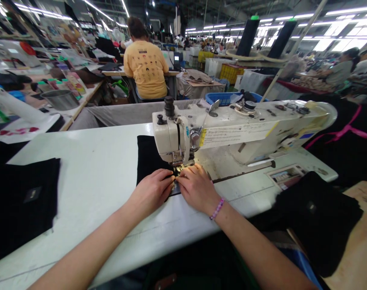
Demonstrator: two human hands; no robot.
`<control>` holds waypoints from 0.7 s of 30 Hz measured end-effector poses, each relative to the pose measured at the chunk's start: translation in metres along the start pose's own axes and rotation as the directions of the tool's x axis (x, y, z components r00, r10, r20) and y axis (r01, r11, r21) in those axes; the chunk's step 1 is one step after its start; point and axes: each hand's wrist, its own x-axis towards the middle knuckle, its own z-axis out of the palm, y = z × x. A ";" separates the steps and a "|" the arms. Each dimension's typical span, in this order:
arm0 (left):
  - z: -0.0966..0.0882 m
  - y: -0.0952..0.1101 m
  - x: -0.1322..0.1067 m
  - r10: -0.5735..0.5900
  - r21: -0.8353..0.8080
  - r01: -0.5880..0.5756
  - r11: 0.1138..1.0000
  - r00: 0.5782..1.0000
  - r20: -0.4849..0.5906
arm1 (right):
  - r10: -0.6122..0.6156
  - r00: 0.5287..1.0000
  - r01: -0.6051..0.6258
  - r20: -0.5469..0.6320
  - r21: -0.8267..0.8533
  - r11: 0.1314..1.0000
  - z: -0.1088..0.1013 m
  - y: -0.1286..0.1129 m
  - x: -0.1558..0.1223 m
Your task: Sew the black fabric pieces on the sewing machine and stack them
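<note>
A black fabric piece (148,159) lies flat on the white table (104,169), running under the needle of the cream sewing machine (231,129). My left hand (153,191) rests on the fabric just left of the presser foot, fingers curled down and pressing it. My right hand (195,186) lies on the fabric right of the needle, fingers together and pressing; a pink bead bracelet (217,208) is on its wrist. The fingertips of both hands almost meet in front of the needle.
A stack of black fabric pieces with a small label (23,201) sits at the table's left. Another black pile (316,217) lies at the right. A person in a yellow shirt (146,66) sits ahead, back turned. A blue bin (222,98) stands behind the machine.
</note>
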 end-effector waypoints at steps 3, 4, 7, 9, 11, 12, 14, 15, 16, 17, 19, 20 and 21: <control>-0.002 -0.008 0.005 0.008 -0.017 -0.008 1.000 1.000 -0.002 | 0.025 0.999 -0.025 0.020 -0.028 0.999 0.002 0.002 0.008; -0.002 -0.011 0.007 0.010 -0.024 -0.010 1.000 1.000 0.000 | 0.032 0.999 -0.032 0.021 -0.034 0.999 0.003 0.002 0.010; -0.002 -0.017 0.011 0.007 -0.029 -0.007 1.000 1.000 0.012 | 0.049 0.999 -0.049 0.005 -0.036 0.998 0.002 0.000 0.008; -0.001 -0.019 0.012 -0.006 -0.015 0.006 1.000 1.000 0.021 | 0.065 0.998 -0.065 -0.020 -0.026 0.998 0.001 -0.005 0.000; 0.001 -0.020 0.012 -0.024 0.006 0.024 1.000 1.000 0.010 | 0.090 0.995 -0.091 -0.046 -0.012 0.996 0.000 -0.013 -0.014; 0.002 -0.020 0.010 -0.034 0.013 0.034 0.999 0.999 0.002 | 0.106 0.992 -0.107 -0.062 -0.005 0.994 0.000 -0.018 -0.021; 0.004 -0.020 0.007 -0.059 0.020 0.060 0.998 0.998 -0.016 | 0.131 0.987 -0.131 -0.098 0.012 0.991 0.002 -0.027 -0.036; 0.005 -0.019 0.005 -0.074 0.022 0.075 0.997 0.997 -0.022 | 0.134 0.984 -0.133 -0.116 0.024 0.991 0.003 -0.031 -0.043; 0.006 -0.018 0.004 -0.094 0.027 0.094 0.995 0.995 -0.026 | 0.131 0.982 -0.127 -0.136 0.038 0.991 0.005 -0.034 -0.048; 0.008 -0.017 0.002 -0.121 0.038 0.122 0.992 0.992 -0.029 | 0.123 0.980 -0.115 -0.155 0.055 0.992 0.006 -0.036 -0.052; 0.011 -0.015 0.001 -0.199 0.074 0.201 0.977 0.979 -0.039 | 0.107 0.976 -0.091 -0.189 0.092 0.992 0.009 -0.039 -0.056; 0.013 -0.014 0.001 -0.246 0.096 0.249 0.964 0.968 -0.045 | 0.099 0.974 -0.078 -0.204 0.107 0.991 0.009 -0.039 -0.057; 0.015 -0.013 0.001 -0.292 0.118 0.296 0.948 0.955 -0.050 | 0.091 0.971 -0.066 -0.220 0.119 0.991 0.009 -0.038 -0.056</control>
